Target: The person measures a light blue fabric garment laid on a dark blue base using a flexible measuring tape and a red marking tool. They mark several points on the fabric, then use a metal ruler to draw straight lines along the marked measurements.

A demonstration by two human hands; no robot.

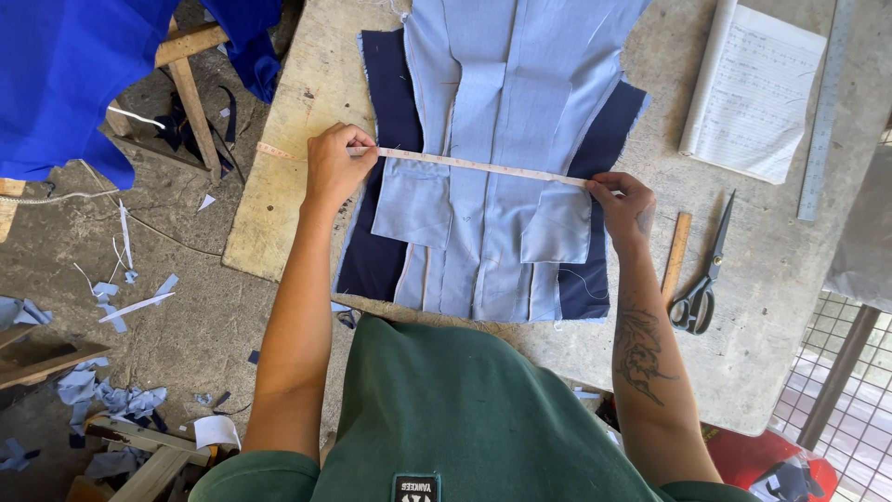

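1. Left hand (336, 167): fingers curled, pinching one end of the tape measure (465, 164) against the cloth, at 9 o'clock of the fabric stack.
2. Right hand (624, 204): fingertips pressed together on the other end of the tape, at 3 o'clock of the stack.
3. Tape measure: pulled taut across the cloth, sloping slightly down toward the right hand; a short tail sticks out past the left hand.
4. Light blue cloth pieces (502, 112): laid flat in overlapping panels at the table's middle, two pocket-like squares just under the tape.
5. Dark blue cloth (386, 102): underneath, showing at both side edges.
6. Table (762, 307): pale, worn, stained top.
7. Scissors (703, 279): at 3 o'clock of the right hand, near it, blades pointing to 12.
8. Wooden stick (676, 251): between right hand and scissors.
9. Notebook (754, 88): open, at 1 o'clock.
10. Metal ruler (825, 112): just beside the notebook, at its 3 o'clock.
11. Cloth scraps (116, 395): scattered on the floor at 8 o'clock.
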